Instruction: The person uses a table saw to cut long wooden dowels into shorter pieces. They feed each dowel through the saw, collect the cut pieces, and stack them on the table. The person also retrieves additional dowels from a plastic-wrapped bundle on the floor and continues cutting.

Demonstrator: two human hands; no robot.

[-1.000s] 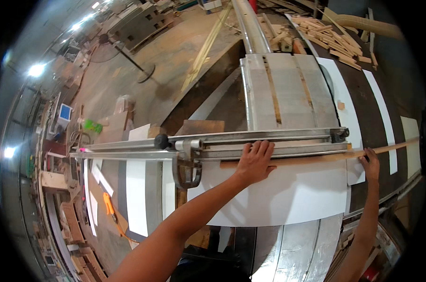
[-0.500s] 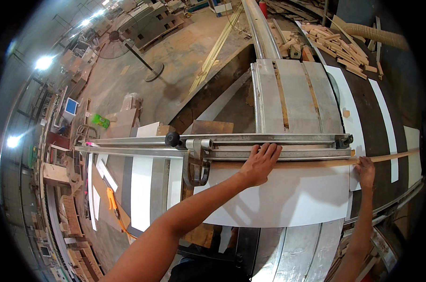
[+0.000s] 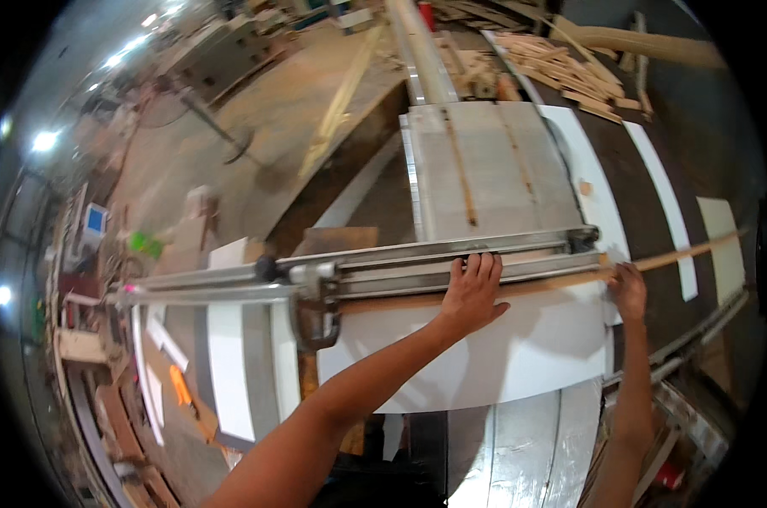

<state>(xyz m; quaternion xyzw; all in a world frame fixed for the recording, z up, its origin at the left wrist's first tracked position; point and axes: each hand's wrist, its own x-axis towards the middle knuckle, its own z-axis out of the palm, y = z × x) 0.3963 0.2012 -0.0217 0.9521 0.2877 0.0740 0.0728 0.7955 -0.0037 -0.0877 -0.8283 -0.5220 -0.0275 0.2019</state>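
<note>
Head view: the left hand point(image 3: 471, 296), half-open, rests across the wooden strip point(image 3: 557, 280) and metal rail point(image 3: 400, 255); the right hand point(image 3: 627, 292) curls around the strip; uneven pressure could skew it.

Lamps point(image 3: 45, 140) flare at 10 o'clock, metal point(image 3: 475, 476) glares at 5; shadows on board point(image 3: 485, 364); motion blur; edges bent, dark.

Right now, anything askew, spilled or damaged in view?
No spill or damage stands out, though blur hides detail. Untidiest: wood offcuts heaped at odd angles on the dark surface, upper right. The wooden strip by the left hand and right hand looks slightly curved, possibly just fisheye bend.
</note>
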